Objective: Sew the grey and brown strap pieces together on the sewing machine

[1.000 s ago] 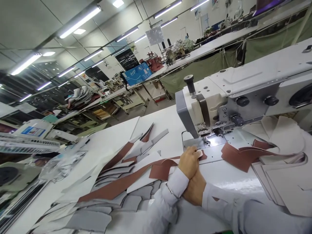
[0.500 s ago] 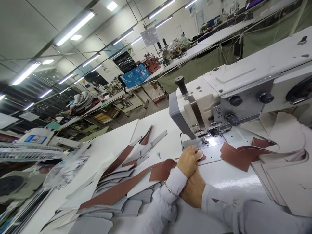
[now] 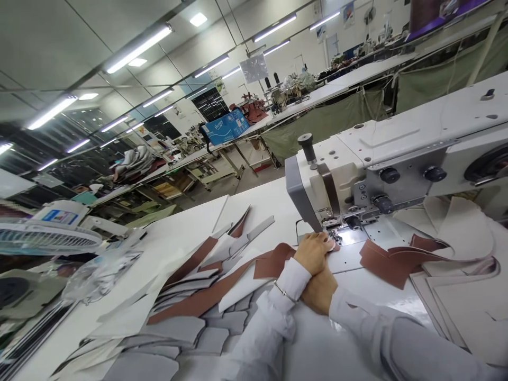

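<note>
My left hand [image 3: 313, 253] is closed on the end of a brown strip [image 3: 222, 288], just in front of the needle area of a white sewing machine [image 3: 341, 159]. A small white piece shows at its fingertips. My right hand [image 3: 320, 290] lies close against the left one, partly under it; its fingers are hidden. The strip runs left from the hands over a pile of grey pieces [image 3: 180, 333]. Right of the needle area, another folded brown piece [image 3: 387, 262] rests on the machine bed.
Pale cut pieces [image 3: 472, 301] lie stacked at the right. On the left are a plastic bag [image 3: 103, 270] and a white fan [image 3: 47, 235]. A blue box [image 3: 226, 127] stands on a long table farther back.
The brown strip has been drawn toward the machine, its left end shifting right and up. Both hands have moved slightly closer to the needle area. The whole view has shifted a little.
</note>
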A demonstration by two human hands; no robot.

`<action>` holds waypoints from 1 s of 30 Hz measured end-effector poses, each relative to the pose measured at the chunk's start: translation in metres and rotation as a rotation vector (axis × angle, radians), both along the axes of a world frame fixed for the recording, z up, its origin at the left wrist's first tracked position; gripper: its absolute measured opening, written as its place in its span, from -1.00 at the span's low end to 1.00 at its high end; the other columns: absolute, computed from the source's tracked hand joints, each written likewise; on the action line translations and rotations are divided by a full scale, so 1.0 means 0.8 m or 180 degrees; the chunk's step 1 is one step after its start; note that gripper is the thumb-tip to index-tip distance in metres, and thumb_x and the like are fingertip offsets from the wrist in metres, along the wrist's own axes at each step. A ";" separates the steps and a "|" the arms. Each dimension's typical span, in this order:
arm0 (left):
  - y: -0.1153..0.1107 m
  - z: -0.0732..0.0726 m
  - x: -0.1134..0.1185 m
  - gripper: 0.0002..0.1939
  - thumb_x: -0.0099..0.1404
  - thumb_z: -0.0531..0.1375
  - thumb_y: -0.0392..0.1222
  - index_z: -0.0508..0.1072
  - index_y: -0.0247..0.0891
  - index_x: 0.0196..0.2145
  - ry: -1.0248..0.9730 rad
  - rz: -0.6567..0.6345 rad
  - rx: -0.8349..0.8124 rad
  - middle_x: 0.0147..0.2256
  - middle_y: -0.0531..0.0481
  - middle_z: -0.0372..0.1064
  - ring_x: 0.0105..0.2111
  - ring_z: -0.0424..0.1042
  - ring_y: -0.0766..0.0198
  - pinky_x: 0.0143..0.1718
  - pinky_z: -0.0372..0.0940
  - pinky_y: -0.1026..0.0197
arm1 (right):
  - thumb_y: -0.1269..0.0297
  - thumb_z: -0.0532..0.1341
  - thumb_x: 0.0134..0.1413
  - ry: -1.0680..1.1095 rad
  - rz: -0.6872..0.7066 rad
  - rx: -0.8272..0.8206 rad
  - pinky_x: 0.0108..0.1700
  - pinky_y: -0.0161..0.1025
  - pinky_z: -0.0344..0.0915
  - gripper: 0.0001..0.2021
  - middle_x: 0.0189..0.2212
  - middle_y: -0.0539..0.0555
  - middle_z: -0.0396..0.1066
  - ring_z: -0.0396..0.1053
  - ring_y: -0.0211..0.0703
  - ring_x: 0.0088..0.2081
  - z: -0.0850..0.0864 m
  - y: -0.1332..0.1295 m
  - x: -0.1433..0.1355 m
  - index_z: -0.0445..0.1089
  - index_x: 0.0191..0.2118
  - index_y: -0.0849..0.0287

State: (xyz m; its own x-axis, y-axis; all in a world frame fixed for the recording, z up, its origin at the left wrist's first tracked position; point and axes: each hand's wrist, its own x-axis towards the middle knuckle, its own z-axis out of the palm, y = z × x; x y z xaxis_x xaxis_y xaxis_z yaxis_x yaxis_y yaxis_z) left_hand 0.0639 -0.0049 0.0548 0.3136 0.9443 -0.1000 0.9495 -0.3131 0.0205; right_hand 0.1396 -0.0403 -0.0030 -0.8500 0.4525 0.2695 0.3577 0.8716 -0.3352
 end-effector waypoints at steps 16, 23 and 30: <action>0.015 0.004 0.001 -0.79 0.29 -0.01 -0.24 0.34 -0.11 -0.15 0.0132 -0.0262 -0.0049 -0.18 0.01 0.30 -0.19 0.32 0.20 -0.24 0.17 0.14 | 0.36 0.02 0.14 -0.0105 -0.0275 0.0049 0.07 0.39 -0.10 -0.66 -0.04 0.29 0.31 0.14 0.29 0.06 0.016 0.009 0.001 0.33 0.02 0.23; 0.013 0.004 -0.001 -0.76 0.31 -0.04 -0.23 0.33 -0.09 -0.12 0.0151 -0.0242 -0.0036 -0.18 0.02 0.30 -0.20 0.33 0.21 -0.26 0.16 0.15 | 0.40 -0.02 0.16 -0.0087 -0.0259 0.0153 0.08 0.35 -0.08 -0.64 0.01 0.28 0.27 0.16 0.28 0.04 0.007 0.007 -0.003 0.31 0.04 0.23; 0.016 0.005 0.002 -0.80 0.30 -0.02 -0.23 0.35 -0.11 -0.18 0.0135 -0.0267 -0.0059 -0.20 0.04 0.32 -0.18 0.32 0.21 -0.24 0.16 0.15 | 0.37 0.05 0.12 -0.0020 -0.0366 0.0222 0.06 0.31 -0.02 -0.67 -0.11 0.26 0.38 0.19 0.26 0.02 0.010 0.008 0.000 0.36 -0.01 0.20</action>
State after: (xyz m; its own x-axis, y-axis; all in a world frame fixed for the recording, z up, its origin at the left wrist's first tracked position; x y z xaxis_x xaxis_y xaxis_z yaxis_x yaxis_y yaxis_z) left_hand 0.0658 0.0080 0.0587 0.3865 0.9128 -0.1320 0.9201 -0.3914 -0.0125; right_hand 0.1394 -0.0337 0.0050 -0.7953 0.5276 0.2986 0.4586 0.8457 -0.2728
